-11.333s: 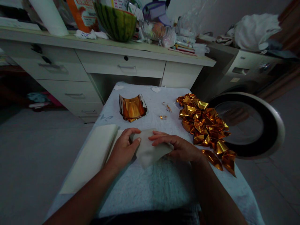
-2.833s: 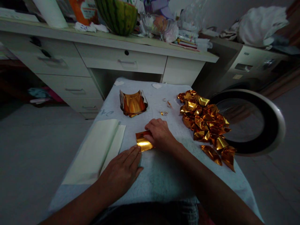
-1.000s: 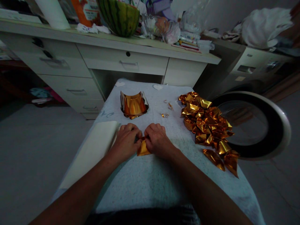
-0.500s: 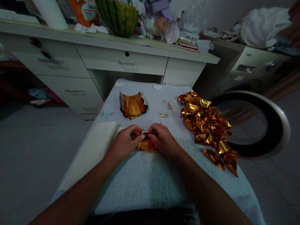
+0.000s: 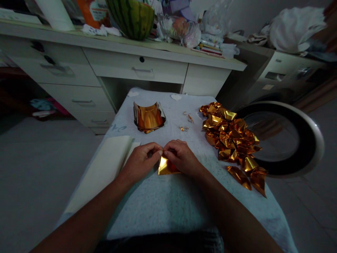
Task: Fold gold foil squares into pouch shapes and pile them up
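Observation:
A sheet of gold foil paper (image 5: 167,166) is pinched at its far edge between my two hands, low over the cloth-covered table. My left hand (image 5: 144,157) grips its left end with thumb and forefinger. Close beside it, my right hand (image 5: 181,154) pinches the edge too and covers the foil's right part. Beyond my left hand stands a curved stack of gold foil sheets (image 5: 149,117). A heap of folded gold foil pieces (image 5: 229,131) lies to the right. Small gold scraps (image 5: 184,129) rest between stack and heap.
Cream paper (image 5: 107,165) lies along the table's left side. Past the blue patterned tablecloth (image 5: 158,211) stands a white desk (image 5: 137,70) bearing a cut watermelon (image 5: 131,17). At the right, a washing machine's round door (image 5: 279,138) hangs open beside the table.
My hands have come closer together along the foil's far edge. The foil has tilted, and its near side now catches more light. The stack and heap stay put.

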`<state>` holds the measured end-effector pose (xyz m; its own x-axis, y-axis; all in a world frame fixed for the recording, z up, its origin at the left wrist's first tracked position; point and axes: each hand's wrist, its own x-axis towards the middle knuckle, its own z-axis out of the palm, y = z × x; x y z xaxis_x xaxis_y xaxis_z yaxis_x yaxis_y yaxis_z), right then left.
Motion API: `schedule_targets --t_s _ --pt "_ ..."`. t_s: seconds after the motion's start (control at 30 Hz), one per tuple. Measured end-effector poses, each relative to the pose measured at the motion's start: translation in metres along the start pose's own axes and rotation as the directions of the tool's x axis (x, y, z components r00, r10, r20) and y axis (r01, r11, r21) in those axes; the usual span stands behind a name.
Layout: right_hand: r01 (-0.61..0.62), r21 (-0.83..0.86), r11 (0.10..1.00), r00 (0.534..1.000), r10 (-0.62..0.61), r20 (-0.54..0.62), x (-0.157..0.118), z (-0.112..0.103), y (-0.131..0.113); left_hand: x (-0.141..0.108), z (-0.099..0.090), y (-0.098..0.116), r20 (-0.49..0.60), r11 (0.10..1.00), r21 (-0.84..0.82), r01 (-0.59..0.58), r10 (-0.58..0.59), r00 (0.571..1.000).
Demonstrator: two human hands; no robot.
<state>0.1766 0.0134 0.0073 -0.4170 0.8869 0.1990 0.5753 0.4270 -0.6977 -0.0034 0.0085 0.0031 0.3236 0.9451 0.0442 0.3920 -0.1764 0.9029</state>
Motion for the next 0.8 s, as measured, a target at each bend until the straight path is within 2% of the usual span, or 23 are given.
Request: schedule_targets --t_s 0.23,0.37,0.43,0.57,0.8 --pt "0.052 -0.015 0.999 0.998 -0.052 0.03 -0.0008 0.0019 0.0022 -0.0007 -0.0011 0.0034 0.012 0.995 0.102 -0.006 0.005 1.0" --pt "0.063 -0.022 0.998 0.997 -0.062 0.054 -0.0005 0.0028 0.0045 -0.0003 -0.0021 0.0064 0.023 0.968 0.238 -0.075 0.072 0.997" --pt "0.072 -0.012 0.997 0.996 -0.071 0.062 -0.0006 0.0029 0.0052 -0.0001 -0.0028 0.0067 0.05 0.966 0.241 -0.095 0.085 0.995" --pt "0.089 0.019 0.996 0.995 -0.09 0.039 -0.0011 0.0029 0.0055 -0.0006 -0.0022 0.0032 0.07 0.991 0.127 -0.035 0.026 0.997" --pt "0.117 0.054 0.992 0.993 -0.115 -0.041 -0.0012 0.0029 0.0047 0.0004 0.004 -0.0007 0.002 0.98 -0.182 0.082 -0.083 0.997"
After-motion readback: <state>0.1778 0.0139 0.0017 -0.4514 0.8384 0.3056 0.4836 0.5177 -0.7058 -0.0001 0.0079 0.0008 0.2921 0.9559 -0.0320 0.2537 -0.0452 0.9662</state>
